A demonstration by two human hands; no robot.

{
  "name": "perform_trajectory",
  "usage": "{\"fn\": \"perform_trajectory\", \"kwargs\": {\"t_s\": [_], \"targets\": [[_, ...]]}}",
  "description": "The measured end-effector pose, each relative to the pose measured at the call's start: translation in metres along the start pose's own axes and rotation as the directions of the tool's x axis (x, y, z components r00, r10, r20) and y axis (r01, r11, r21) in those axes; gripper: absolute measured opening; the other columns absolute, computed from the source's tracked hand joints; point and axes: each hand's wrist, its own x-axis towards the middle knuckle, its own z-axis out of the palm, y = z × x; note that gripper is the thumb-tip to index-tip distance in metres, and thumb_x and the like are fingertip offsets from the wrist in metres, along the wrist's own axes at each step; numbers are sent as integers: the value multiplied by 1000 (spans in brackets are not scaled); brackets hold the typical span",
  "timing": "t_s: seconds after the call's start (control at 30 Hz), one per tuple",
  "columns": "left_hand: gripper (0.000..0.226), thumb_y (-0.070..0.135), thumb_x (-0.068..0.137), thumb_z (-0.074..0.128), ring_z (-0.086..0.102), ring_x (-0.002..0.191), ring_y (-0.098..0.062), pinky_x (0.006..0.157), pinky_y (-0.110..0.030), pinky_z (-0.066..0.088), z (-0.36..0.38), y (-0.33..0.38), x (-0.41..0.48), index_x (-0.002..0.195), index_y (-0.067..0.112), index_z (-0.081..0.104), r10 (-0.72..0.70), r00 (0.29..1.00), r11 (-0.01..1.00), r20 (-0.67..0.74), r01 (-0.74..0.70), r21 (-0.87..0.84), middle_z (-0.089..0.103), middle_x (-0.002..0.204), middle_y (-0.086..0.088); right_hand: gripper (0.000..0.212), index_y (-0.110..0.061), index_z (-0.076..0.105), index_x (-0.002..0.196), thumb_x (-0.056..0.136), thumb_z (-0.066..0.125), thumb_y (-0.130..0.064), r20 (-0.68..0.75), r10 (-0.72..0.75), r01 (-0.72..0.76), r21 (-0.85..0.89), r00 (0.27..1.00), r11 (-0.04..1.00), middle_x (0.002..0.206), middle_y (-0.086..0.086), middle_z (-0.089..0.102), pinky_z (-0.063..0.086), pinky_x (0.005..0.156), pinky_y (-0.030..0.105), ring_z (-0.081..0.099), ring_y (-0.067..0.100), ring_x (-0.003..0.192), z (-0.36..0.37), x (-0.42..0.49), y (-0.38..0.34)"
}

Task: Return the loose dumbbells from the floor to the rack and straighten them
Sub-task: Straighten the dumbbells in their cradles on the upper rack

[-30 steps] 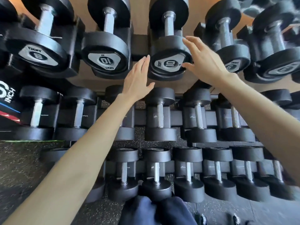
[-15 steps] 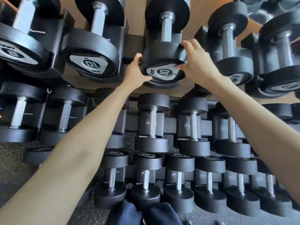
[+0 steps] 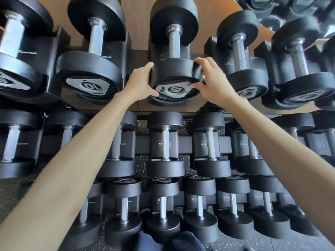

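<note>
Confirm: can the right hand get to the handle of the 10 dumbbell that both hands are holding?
Probably yes. The handle lies bare just beyond the near head, which the right hand grips together with the left hand; it must let go first.

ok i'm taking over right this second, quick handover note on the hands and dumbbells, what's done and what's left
Hands: left hand and right hand both grip the front head of the 10 dumbbell, one on each side.
It sits in a top-row cradle of the rack.
Done: every dumbbell in view is racked.
Left: finish squaring this one; the left neighbour has its label turned too. Check the floor, mostly unseen here.
</note>
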Motion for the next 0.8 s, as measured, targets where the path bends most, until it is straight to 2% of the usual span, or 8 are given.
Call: {"fn": "perform_trajectory", "kwargs": {"t_s": [0.13,0.27,0.33,0.4,0.47,0.6,0.7,0.8], "targets": [[73,14,62,84,55,102,-38,81,-43,44,-15,11,-1,123,4,45,114,993,979,31,-118,166,60,112,-18,61,-8,39,131,79,70,-10,6,76,-75,221,997,972,132,11,42,44,96,50,46,30,120,14,1,15],[63,15,63,80,54,96,-41,72,-44,43,-27,24,5,115,9,45,183,982,895,50,-187,406,56,100,-17,58,2,36,128,78,64,11,29,175,-165,503,984,848,134,18,39,49,85,14,47,18,119,28,-4,26],[58,13,62,80,53,92,-39,67,-39,39,-27,28,7,109,9,45,217,975,878,38,-212,429,56,97,-15,58,5,33,129,79,62,14,33,170,-160,538,985,828,133,17,38,45,82,7,44,16,120,33,-6,32],[50,8,62,79,52,86,-33,65,-33,34,-25,22,6,96,10,42,189,982,943,5,-183,277,53,91,-10,59,3,32,129,79,63,12,48,153,-156,524,987,837,134,17,38,45,85,9,43,16,122,34,-3,33],[49,5,63,77,52,88,-27,67,-28,32,-13,7,1,95,13,41,135,991,991,-18,-136,-18,54,92,-4,61,0,34,130,78,67,6,75,138,-158,460,988,874,136,16,38,48,90,18,44,18,124,31,2,34],[69,9,64,79,56,100,-13,82,-19,44,34,-16,-17,121,12,41,-10,994,871,-110,-45,-490,59,108,4,73,-10,34,135,75,75,-15,78,71,-81,139,994,987,135,10,42,45,95,47,50,29,117,19,8,21],[73,8,62,83,55,97,-9,78,-3,40,41,-19,-16,122,12,42,-30,986,854,-165,-60,-516,58,106,7,81,-19,22,144,79,71,-28,36,-33,32,14,999,999,133,8,39,41,88,38,50,26,105,14,6,-1],[65,8,56,87,52,88,-6,70,-3,38,28,-22,-9,107,8,47,44,985,896,-165,-112,-430,58,97,8,65,-15,28,140,87,62,-28,-26,7,-6,30,1000,1000,133,7,39,33,83,31,48,27,105,16,6,-12]]}}
